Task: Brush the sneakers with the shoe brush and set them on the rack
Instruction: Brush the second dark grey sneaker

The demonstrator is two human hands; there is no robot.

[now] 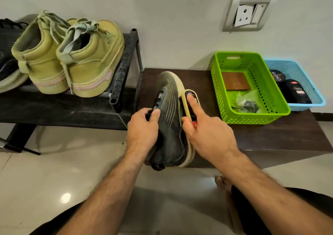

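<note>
Brushing step under way: left hand (144,126) grips dark mesh sneaker (170,126) at laces, on dark low table (270,135). Right hand (207,133) curled round cream-backed shoe brush (191,105), forefinger straight, bristles against sneaker side. Next: stroke along sidewall, then carry left to black metal rack (124,67).

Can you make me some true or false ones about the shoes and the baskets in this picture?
1. The left hand grips the dark sneaker near its laces. True.
2. The right hand holds a spray bottle. False: it holds the shoe brush against the sneaker's side, with the index finger stretched along the brush's back.
3. The two olive-green high-top sneakers sit on the black rack. True.
4. The green basket is to the right of the blue basket. False: the green one is on the left, beside the blue one.
5. The dark sneaker is already on the rack. False: it is held over the dark brown bench.
</note>
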